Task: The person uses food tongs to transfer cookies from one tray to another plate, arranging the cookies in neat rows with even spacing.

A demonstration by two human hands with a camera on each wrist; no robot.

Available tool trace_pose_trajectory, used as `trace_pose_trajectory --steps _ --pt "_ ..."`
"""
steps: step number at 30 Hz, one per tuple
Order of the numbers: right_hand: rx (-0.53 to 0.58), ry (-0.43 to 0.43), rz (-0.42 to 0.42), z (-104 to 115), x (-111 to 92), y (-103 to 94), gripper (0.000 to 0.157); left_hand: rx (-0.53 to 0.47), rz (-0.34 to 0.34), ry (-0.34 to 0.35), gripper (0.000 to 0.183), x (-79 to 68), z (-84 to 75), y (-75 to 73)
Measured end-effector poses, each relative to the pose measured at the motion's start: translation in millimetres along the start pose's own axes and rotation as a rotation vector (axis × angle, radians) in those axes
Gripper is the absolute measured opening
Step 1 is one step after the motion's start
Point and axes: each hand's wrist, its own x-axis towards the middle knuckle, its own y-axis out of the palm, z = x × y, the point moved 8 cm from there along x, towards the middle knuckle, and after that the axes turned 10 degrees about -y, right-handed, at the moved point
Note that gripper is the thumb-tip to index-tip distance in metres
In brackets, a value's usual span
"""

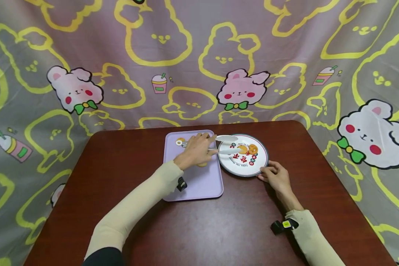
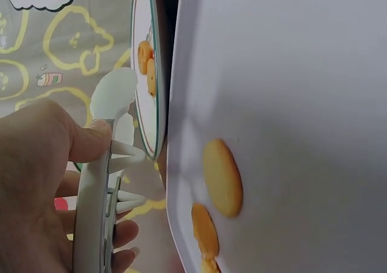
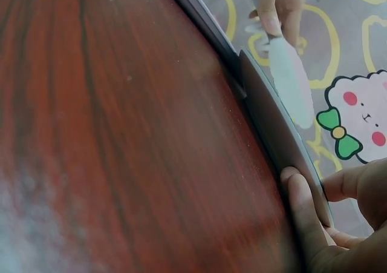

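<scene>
Head cam: left hand (image 1: 197, 149) grips spread tongs (image 1: 228, 151) over the plate (image 1: 227, 162); sloppy swing could knock its two cookies (image 1: 242, 149) off. Left wrist: oval cookie (image 2: 222, 177) on the tray (image 2: 302, 164) beside the plate. Right wrist: right hand (image 3: 338, 215) pinches the plate's rim, a tug might tip it.

Holding tongs (image 1: 230, 151) in left hand (image 1: 197, 148) above tray (image 1: 206, 189), with spread tips over plate (image 1: 228, 162) bearing two cookies (image 1: 253, 149). Gripping plate with right hand (image 1: 276, 178).

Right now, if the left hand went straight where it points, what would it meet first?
Likely the white plate, which its tongs overhang; height is unclear, so the hand might pass above.
</scene>
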Motion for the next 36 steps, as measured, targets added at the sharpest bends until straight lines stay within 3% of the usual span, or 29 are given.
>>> trace_pose_trajectory --steps 17,36 --pt "0.008 -0.003 0.006 -1.2 3.1 1.0 0.059 -0.057 -0.112 -0.030 0.064 -37.2 41.9 -9.7" --pt "-0.006 -0.011 0.000 0.4 -0.4 1.8 0.057 -0.004 -0.109 -0.115 0.064 -94.0 80.4 -9.0"
